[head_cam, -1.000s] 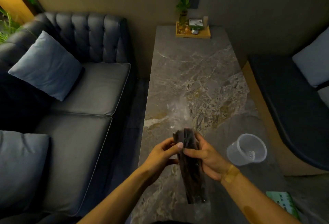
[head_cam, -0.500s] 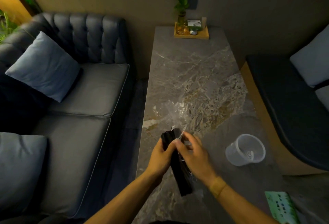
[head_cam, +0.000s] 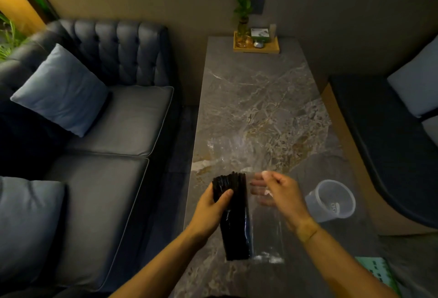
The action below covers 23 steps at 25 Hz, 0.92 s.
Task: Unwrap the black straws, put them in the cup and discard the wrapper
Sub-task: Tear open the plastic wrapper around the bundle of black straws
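Bundled black plastic straws (head_cam: 233, 214) were gripped by the left hand (head_cam: 208, 212). Clear crinkled plastic wrapper (head_cam: 265, 233) was pinched by the right hand (head_cam: 282, 193), near the translucent plastic cup (head_cam: 330, 200).

Landmark: table (head_cam: 256, 98). Tray (head_cam: 256, 46) sits on its far end. Cup (head_cam: 330, 200) stands on its near right part. Sofa (head_cam: 99, 131) lies left of it. Bench (head_cam: 384, 146) lies right of it.

straws (head_cam: 233, 217) black | wrapper (head_cam: 266, 231) clear | cup (head_cam: 330, 200) translucent grey | table (head_cam: 258, 98) grey marble, veined
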Tool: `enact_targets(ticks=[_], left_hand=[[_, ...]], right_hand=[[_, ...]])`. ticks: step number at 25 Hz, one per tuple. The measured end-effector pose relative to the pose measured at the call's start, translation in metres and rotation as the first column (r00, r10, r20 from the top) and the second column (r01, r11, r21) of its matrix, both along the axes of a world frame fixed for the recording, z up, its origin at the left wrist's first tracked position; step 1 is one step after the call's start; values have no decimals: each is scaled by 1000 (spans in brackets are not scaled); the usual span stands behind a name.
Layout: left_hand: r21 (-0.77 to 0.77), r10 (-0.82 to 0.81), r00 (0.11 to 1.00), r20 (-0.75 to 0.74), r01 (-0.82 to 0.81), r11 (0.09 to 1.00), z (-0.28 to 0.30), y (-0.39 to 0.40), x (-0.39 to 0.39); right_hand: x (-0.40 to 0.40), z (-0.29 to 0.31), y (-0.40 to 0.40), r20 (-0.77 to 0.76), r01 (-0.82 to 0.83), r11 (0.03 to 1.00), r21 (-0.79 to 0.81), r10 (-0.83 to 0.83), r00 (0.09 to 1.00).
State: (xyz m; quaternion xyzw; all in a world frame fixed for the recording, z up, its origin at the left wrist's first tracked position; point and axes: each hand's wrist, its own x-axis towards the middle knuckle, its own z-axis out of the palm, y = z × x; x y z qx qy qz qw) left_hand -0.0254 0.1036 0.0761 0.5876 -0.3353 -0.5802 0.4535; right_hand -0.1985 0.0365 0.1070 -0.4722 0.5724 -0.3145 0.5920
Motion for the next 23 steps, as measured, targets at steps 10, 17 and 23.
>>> enact_targets(ticks=[10,17,23], left_hand=[[47,-220,972,-80,224,973,4,-8,17],[24,-410,911,44,409,912,6,-3,13],[49,-442,897,10,441,896,0,-1,18]], right_hand=[[-34,17,-20,176,-196,975,104,176,968],[-26,56,-62,-43,-396,918,14,396,917],[-22,46,-67,-291,-500,864,-68,462,838]])
